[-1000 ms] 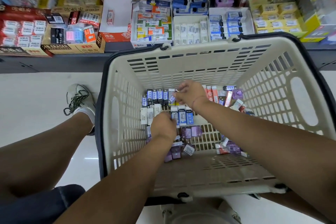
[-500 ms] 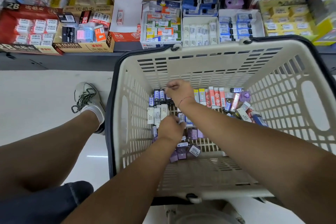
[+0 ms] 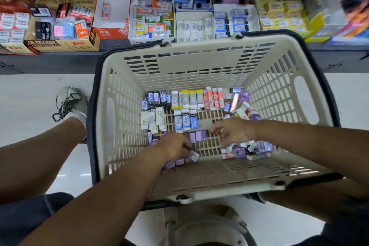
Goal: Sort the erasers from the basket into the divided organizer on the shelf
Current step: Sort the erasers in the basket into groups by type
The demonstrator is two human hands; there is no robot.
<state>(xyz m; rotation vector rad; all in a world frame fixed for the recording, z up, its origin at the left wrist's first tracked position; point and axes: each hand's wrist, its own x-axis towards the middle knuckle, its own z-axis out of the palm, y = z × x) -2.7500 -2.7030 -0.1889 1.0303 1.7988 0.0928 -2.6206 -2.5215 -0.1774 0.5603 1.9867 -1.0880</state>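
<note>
Walls: the cream basket [image 3: 199,60] rises steeply on all sides; both forearms cross its near rim.
Open room: bare slotted floor lies between the hands.
Erasers: the erasers [image 3: 191,99] stand in navy, yellow and orange rows at the far wall; a loose heap lies to the right.
Left: the left hand [image 3: 175,146] pinches a purple eraser [image 3: 194,155], fingers curled.
Right: the right hand [image 3: 229,132] hovers, fingers loosely spread, empty.
Organizer: the divided organizer [image 3: 194,26] sits on the shelf beyond the far rim.
</note>
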